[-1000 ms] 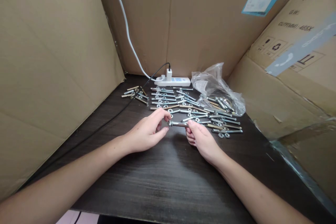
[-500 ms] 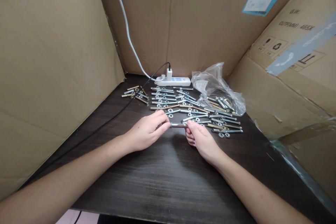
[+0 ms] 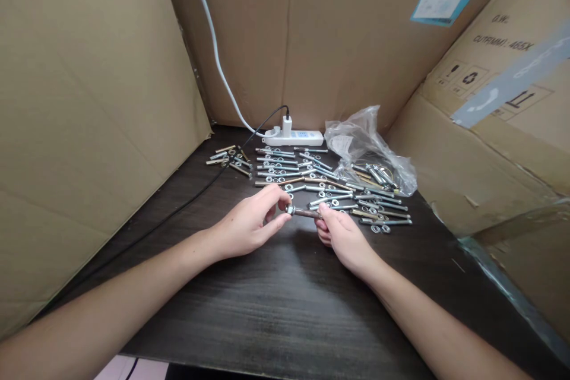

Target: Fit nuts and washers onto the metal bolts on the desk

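Observation:
My right hand (image 3: 341, 231) pinches one end of a metal bolt (image 3: 306, 213) between thumb and fingers and holds it level above the table. On the bolt's left end sits a nut (image 3: 290, 209), maybe with a washer against it. The thumb and index finger of my left hand (image 3: 253, 219) are curled round that nut. Just behind my hands, many bolts (image 3: 329, 199) lie in rough rows with loose nuts and washers (image 3: 380, 229) beside them. The end of the bolt inside my right hand is hidden.
A small pile of short bolts and sleeves (image 3: 229, 158) lies at the back left, crossed by a black cable (image 3: 191, 195). A white power strip (image 3: 294, 138) stands at the back. An open plastic bag (image 3: 369, 136) holds more bolts at right. Cardboard walls (image 3: 249, 41) enclose the dark table.
My left thumb and index finger have parted a little, so the nut at the bolt's end shows more. The bolt has tilted slightly; my right hand keeps its grip.

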